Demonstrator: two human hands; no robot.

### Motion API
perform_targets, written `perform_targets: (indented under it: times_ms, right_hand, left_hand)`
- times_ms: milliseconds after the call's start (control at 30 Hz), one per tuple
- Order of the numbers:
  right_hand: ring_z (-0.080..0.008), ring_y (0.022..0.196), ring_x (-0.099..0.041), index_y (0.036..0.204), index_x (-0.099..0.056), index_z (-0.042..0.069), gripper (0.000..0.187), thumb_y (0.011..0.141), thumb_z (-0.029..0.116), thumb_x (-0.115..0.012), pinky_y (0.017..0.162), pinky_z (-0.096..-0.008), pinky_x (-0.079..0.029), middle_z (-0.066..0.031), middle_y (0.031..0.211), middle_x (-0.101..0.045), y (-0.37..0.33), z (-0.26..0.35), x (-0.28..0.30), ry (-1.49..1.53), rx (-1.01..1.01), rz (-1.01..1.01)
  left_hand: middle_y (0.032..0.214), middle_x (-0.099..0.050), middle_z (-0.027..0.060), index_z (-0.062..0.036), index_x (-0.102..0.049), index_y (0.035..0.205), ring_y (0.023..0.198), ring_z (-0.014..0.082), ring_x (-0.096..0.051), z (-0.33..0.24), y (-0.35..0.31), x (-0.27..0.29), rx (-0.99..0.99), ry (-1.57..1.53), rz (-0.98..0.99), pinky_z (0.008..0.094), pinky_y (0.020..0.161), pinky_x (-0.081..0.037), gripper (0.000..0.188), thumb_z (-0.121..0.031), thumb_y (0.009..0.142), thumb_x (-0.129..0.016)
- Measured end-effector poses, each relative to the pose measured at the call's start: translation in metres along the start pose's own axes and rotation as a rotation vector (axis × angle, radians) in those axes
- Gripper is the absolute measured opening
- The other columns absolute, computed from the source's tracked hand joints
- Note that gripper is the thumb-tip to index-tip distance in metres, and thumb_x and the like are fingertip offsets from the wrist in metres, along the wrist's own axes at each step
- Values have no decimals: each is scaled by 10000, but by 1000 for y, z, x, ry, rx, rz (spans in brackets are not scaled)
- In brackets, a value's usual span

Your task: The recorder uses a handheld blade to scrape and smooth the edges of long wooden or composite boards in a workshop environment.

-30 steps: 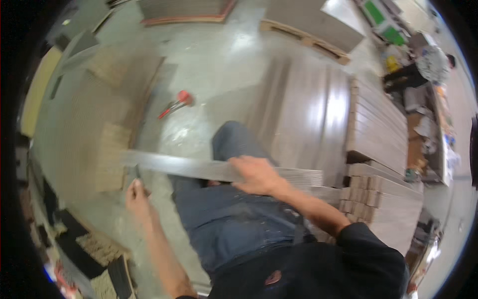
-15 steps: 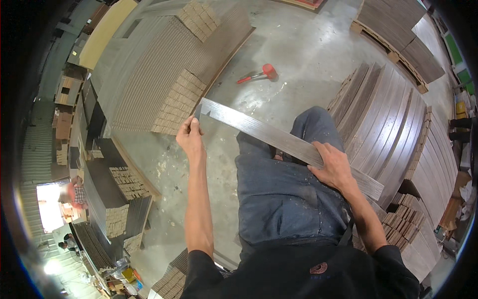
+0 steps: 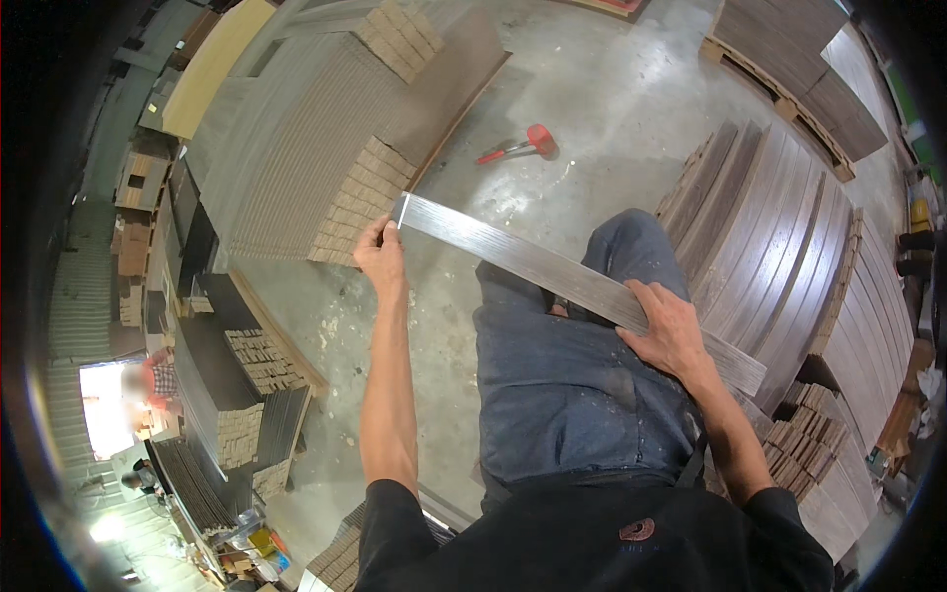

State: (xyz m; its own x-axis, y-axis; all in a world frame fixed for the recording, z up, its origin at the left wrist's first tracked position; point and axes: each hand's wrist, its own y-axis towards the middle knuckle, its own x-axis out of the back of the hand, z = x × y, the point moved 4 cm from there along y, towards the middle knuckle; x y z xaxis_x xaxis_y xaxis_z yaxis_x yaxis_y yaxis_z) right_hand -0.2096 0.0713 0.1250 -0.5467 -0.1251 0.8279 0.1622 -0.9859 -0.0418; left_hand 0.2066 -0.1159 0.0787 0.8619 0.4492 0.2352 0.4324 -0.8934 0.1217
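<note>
Plank (image 3: 513, 249) slopes across the centre of the frame, its long axis running from upper left to lower right; our right grip (image 3: 667, 331) clasps it toward the lower-right end, while our left grip (image 3: 382, 254), nearer the upper-left end, pinches a small dark piece (image 3: 399, 209) there.
</note>
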Motion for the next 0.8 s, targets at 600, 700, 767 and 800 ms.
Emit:
perform_targets:
  times_ms: [600, 700, 767, 800]
  right_hand:
    - [-335, 1008, -650, 1321, -552, 48, 631, 790, 272, -811, 856, -453, -539, -152, 1017, -639, 1, 1, -2, -19, -60, -5]
    - [-339, 1016, -652, 1317, -549, 28, 635, 795, 276, -814, 876, -453, -539, -160, 1035, -645, 1, -1, -3, -39, -78, -14]
    - [-342, 1040, -653, 1311, -547, 13, 636, 799, 279, -815, 888, -451, -539, -168, 1065, -652, 2, 0, -4, -49, -96, -13]
    - [-346, 1063, -654, 1306, -545, -2, 638, 803, 282, -815, 900, -450, -538, -176, 1096, -658, 2, 0, -3, -56, -106, -13]
  left_hand:
    - [869, -664, 27, 4, -774, 1092, 792, 104, -564, -33, -131, -82, -108, 156, 322, 255, 741, -465, 195, -93, 932, -721]
    - [834, -634, 22, 12, -772, 1076, 771, 106, -553, -41, -157, -98, -137, 149, 400, 257, 707, -449, 180, -77, 927, -722]
    - [790, -616, 47, 25, -768, 1060, 737, 126, -554, -49, -174, -108, -198, 113, 466, 281, 672, -444, 174, -54, 909, -733]
    - [790, -616, 47, 25, -768, 1060, 737, 126, -554, -59, -184, -112, -197, 107, 472, 281, 672, -444, 174, -54, 909, -733]
